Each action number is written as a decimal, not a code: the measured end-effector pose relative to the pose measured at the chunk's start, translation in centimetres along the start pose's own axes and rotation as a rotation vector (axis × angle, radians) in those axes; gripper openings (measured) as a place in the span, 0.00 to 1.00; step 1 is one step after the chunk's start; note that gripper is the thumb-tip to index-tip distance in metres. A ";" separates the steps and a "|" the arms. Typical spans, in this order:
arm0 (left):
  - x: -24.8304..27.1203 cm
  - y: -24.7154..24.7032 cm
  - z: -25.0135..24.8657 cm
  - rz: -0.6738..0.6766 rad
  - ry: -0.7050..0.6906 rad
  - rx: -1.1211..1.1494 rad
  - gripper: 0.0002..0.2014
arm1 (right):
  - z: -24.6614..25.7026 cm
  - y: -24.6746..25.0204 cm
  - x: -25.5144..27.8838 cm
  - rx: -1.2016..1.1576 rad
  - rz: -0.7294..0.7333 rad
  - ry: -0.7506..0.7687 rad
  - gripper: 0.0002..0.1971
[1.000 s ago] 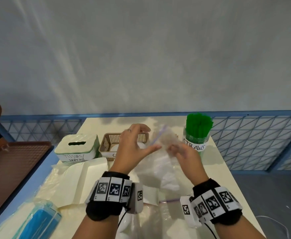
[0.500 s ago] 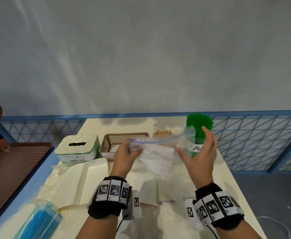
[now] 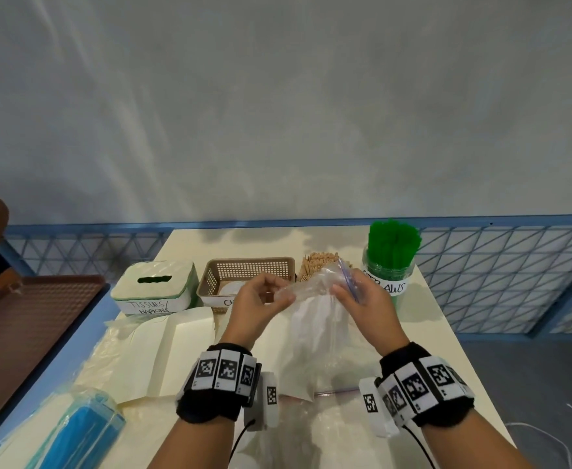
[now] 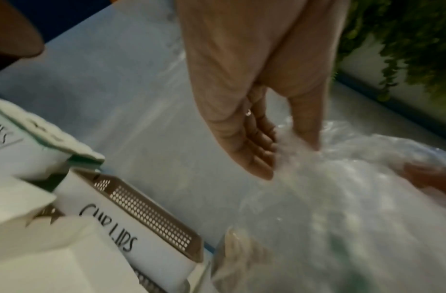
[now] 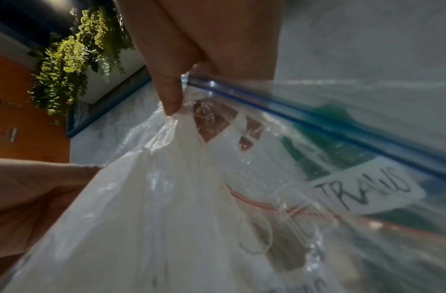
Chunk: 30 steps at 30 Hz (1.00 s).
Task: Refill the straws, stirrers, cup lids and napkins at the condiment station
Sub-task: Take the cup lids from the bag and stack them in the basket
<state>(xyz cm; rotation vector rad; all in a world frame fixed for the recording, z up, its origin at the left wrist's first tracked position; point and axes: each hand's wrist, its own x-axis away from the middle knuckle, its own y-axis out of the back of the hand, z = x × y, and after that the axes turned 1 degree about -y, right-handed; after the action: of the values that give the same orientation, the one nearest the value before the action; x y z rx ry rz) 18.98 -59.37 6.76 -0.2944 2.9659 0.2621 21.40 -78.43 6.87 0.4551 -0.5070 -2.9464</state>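
Both hands hold up a clear zip bag (image 3: pixel 315 319) with white napkins inside, above the table's middle. My left hand (image 3: pixel 279 292) pinches the bunched top of the bag (image 4: pixel 342 188) between thumb and fingers (image 4: pixel 261 154). My right hand (image 3: pixel 344 291) grips the other side by the blue zip strip (image 5: pixel 317 123), thumb (image 5: pixel 171 95) pressed on the plastic. Behind the hands stand the tissue box (image 3: pixel 156 289), the brown cup lids basket (image 3: pixel 247 272), a holder of wooden stirrers (image 3: pixel 318 264) and the jar of green straws (image 3: pixel 391 252).
A flattened white carton (image 3: pixel 162 350) lies at the left of the table, a blue packet (image 3: pixel 74 431) at its near left corner. More clear plastic bags (image 3: pixel 328 401) lie under my wrists. A brown tray (image 3: pixel 24 333) sits to the left, a blue lattice rail (image 3: pixel 498 265) behind.
Half a second ago the bag's mouth was stretched wide between the hands. The right hand has since moved left toward the left hand, and the bag's top is now bunched together.
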 end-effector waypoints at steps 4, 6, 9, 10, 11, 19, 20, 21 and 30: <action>-0.4 0.9 0.3 -0.257 -0.043 -0.043 0.10 | -0.4 0.7 -0.3 -0.076 -0.154 -0.013 0.06; -0.8 1.5 0.0 -0.314 -0.065 -0.062 0.10 | -0.8 1.3 -0.3 -0.100 -0.204 -0.036 0.03; -0.8 1.6 -0.1 -0.231 -0.056 -0.023 0.09 | -0.9 1.3 -0.3 -0.129 -0.245 -0.036 0.09; -0.7 1.5 0.0 -0.171 -0.037 0.024 0.08 | -0.8 1.3 -0.2 -0.172 -0.253 -0.043 0.09; -0.6 1.5 0.0 -0.109 -0.003 0.092 0.06 | -0.8 1.3 -0.2 -0.219 -0.255 -0.053 0.08; -0.6 1.7 -0.2 -0.064 0.173 0.381 0.08 | -0.4 2.2 -0.2 -0.462 -0.003 -0.132 0.13; -0.7 1.5 -0.3 -0.100 0.159 0.353 0.08 | -0.3 2.1 -0.3 -0.458 0.010 -0.141 0.14; -0.8 1.2 -0.3 -0.151 0.132 0.310 0.08 | -0.4 2.1 -0.3 -0.444 0.007 -0.149 0.17; -1.4 1.0 -2.2 -0.307 -0.198 -0.121 0.10 | -1.7 2.3 -0.3 0.222 -0.371 -0.102 0.41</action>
<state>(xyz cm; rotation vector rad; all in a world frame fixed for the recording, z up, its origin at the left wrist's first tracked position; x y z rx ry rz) 19.82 -58.58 9.24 -0.6874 2.6664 0.4056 22.38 -81.03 6.25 0.4684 -0.8537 -3.2955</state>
